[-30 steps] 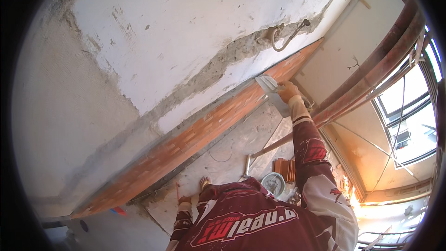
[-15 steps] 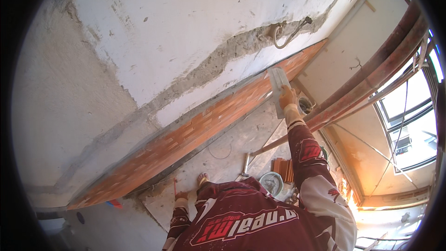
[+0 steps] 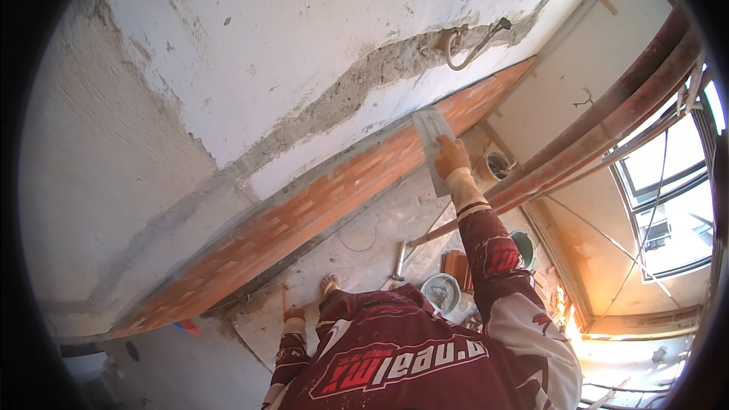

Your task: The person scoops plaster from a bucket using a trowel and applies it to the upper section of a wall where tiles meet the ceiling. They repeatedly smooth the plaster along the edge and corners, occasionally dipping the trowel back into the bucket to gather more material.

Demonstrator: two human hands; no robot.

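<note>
Shifted leftward since the earlier frame, the flat trowel point(image 3: 427, 130) overlaps the brick band point(image 3: 326, 201) on my feed — the right grip point(image 3: 452, 155) clasped around it; the left grip point(image 3: 294, 313) hangs low beside a red stick point(image 3: 285, 296) — whether pinching it, I cannot tell.

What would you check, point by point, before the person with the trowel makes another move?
1. Trowel held firmly: ok, the right hand has its fingers wrapped round it.
2. Trowel flat against the bricks: cannot tell; it overlaps them in view, but contact is unclear.
3. Left hand free: cannot tell; a thin red thing shows beside it.
4. Bucket stocked: ok, grey material lies inside.
5. Toes covered: not ok, bare toes show on the foot.
</note>
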